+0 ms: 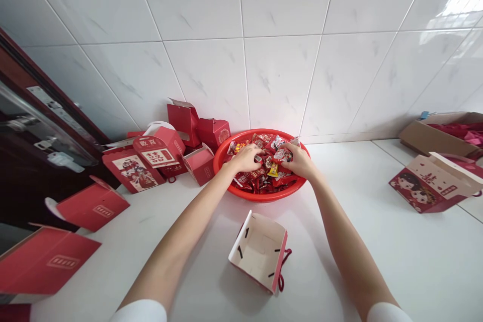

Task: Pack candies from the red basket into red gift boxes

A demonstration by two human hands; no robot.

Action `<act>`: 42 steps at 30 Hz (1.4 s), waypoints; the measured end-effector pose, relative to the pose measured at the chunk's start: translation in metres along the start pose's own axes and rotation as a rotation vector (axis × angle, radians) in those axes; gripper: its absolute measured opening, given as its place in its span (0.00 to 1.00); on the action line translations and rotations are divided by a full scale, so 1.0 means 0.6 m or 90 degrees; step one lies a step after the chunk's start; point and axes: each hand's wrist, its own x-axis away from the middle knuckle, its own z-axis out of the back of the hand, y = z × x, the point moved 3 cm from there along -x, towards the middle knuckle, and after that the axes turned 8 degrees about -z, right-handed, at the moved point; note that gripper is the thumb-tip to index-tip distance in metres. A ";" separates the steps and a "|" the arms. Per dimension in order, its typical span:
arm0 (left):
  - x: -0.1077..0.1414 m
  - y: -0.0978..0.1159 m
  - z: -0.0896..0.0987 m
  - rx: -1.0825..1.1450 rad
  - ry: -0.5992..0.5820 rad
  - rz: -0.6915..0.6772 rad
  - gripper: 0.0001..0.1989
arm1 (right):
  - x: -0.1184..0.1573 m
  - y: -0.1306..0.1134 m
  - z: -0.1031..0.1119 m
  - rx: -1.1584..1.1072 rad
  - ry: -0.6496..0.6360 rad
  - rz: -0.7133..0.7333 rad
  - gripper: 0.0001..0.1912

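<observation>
A red plastic basket (260, 197) full of wrapped candies (260, 181) stands against the tiled wall. My left hand (247, 158) reaches into its left side, fingers curled down among the candies; what lies between fingertips and thumb is hidden. At the right side, my right hand (300, 162) has its fingers and thumb closed around a red-and-white wrapped candy (283, 155). In front of the basket, between my forearms, a gift box (258, 251) stands with its top open, its pale inside bare, a dark red cord at its right side.
Several red gift boxes (162, 148) cluster left of the basket, and more red boxes (49, 261) line the counter's left edge. On the right are a printed gift box (426, 186) and a cardboard carton (437, 136) holding red material. A dark door frame (45, 70) borders the left.
</observation>
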 end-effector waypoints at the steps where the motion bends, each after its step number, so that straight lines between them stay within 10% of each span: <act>1: -0.001 0.001 -0.001 0.007 0.005 0.002 0.22 | -0.001 0.002 0.000 -0.003 0.007 0.002 0.27; 8: -0.009 0.005 -0.002 0.090 0.079 0.001 0.07 | -0.002 0.008 -0.004 -0.027 0.039 0.013 0.23; 24: 0.006 0.037 0.017 0.408 0.211 -0.047 0.18 | 0.018 -0.057 -0.010 -0.404 0.018 -0.030 0.16; 42: 0.071 -0.002 0.009 0.048 -0.030 0.125 0.13 | 0.021 -0.051 -0.012 -0.459 0.057 -0.121 0.16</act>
